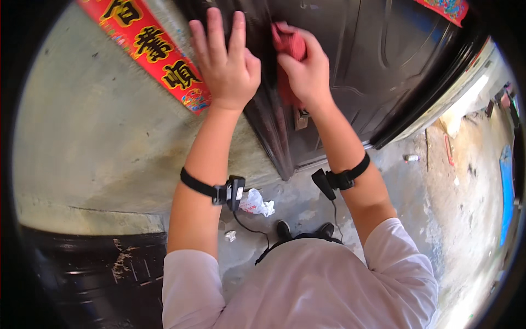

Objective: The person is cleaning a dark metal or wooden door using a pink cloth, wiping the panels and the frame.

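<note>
A bunched red cloth is gripped in my right hand, its lower end hanging past my fingers. That hand is against the dark brown panelled door, near its left edge and above a metal lock plate. My left hand holds nothing, with its fingers stretched up and apart. It is in front of the dark door frame, beside a red paper banner on the wall. Whether the left palm touches the frame cannot be made out. Each forearm wears a black strap with a small device.
A grey plaster wall stands on the left, above a shiny black panel at lower left. On the concrete floor lie a white plastic bag, a crumpled scrap and a small can. A blue strip is far right.
</note>
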The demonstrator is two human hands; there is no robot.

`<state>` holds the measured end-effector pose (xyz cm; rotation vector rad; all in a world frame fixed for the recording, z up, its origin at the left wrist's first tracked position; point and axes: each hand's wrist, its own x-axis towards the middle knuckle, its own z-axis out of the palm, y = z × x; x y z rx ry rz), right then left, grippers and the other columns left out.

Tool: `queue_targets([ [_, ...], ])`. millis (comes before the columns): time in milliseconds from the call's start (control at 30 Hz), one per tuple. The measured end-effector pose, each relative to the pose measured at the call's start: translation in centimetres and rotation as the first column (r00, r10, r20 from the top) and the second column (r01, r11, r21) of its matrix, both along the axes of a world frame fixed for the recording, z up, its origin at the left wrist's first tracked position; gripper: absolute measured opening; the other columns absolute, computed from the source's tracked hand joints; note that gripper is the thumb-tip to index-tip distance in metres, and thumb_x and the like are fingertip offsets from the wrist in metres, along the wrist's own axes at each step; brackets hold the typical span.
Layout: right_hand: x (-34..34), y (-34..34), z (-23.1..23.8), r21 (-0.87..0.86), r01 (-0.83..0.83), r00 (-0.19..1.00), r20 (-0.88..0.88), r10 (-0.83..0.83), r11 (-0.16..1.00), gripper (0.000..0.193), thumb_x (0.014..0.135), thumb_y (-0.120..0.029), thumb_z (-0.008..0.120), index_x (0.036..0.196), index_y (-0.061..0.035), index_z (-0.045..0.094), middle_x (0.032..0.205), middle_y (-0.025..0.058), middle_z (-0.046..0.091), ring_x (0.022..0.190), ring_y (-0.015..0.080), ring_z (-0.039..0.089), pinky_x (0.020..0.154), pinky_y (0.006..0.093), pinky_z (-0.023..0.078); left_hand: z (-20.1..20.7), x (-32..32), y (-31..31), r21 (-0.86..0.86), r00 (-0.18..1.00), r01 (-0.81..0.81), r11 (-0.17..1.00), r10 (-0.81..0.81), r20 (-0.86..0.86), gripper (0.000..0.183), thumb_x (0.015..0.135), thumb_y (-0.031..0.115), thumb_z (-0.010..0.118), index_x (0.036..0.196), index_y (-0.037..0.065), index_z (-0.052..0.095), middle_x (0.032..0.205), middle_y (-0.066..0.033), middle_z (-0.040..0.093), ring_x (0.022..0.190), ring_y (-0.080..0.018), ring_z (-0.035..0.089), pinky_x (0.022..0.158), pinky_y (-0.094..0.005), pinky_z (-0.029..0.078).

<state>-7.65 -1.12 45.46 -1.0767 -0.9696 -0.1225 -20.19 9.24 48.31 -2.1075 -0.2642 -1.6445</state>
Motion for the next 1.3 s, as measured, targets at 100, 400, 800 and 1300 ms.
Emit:
queue_targets([
  [100,-1.1,-0.3,3.2,0.088,-0.028,0.997,0.079,0.021,0.996,0.048,0.072,-0.007,0.076,0.120,-0.0075,0.072,0.117,0.0158,0.073,0.108,0.0351,0.069,0.102,0.0407,0.052,0.5,-0.5,-0.1,0.042,0.999,0.046,0.998,-0.046,0.000,0.063,0.089,0.012,0.055,0.152,0.013,0.056,0.166,-0.0270,0.027,0.152,-0.0582,0.020,0.124,-0.0649,0.020],
  [400,-3.2,0.1,-15.1,-0.247,-0.013,0.974,-0.221,-0.043,0.969,0.052,0.080,-0.009,0.072,0.130,-0.0046,0.065,0.125,0.0157,0.068,0.117,0.0346,0.065,0.103,0.0415,0.050,1.2,-1.2,0.7,0.101,0.997,0.026,0.995,-0.018,-0.075,0.053,0.096,0.016,0.050,0.146,0.003,0.059,0.167,-0.0329,0.019,0.156,-0.0516,0.014,0.126,-0.0649,0.008],
  [800,-5.4,0.9,-13.6,-0.131,0.090,0.986,-0.131,-0.107,0.987,0.057,0.077,-0.009,0.074,0.133,-0.0093,0.064,0.130,0.0132,0.068,0.118,0.0357,0.064,0.103,0.0420,0.050,1.4,-2.4,1.1,0.124,0.989,0.011,0.992,0.008,-0.149,0.049,0.098,0.013,0.047,0.143,0.000,0.061,0.170,-0.0333,0.006,0.158,-0.0496,0.002,0.126,-0.0620,0.001],
  [1300,-6.3,-1.1,-26.8,-0.569,-0.139,0.922,-0.374,-0.105,0.810,0.061,0.082,-0.006,0.068,0.142,-0.0073,0.060,0.143,0.0157,0.062,0.129,0.0352,0.062,0.108,0.0400,0.049,2.1,-3.2,1.4,0.142,0.978,-0.024,0.990,0.053,-0.203,0.049,0.098,0.010,0.045,0.142,-0.006,0.059,0.170,-0.0337,-0.002,0.160,-0.0428,-0.006,0.127,-0.0585,-0.005],
])
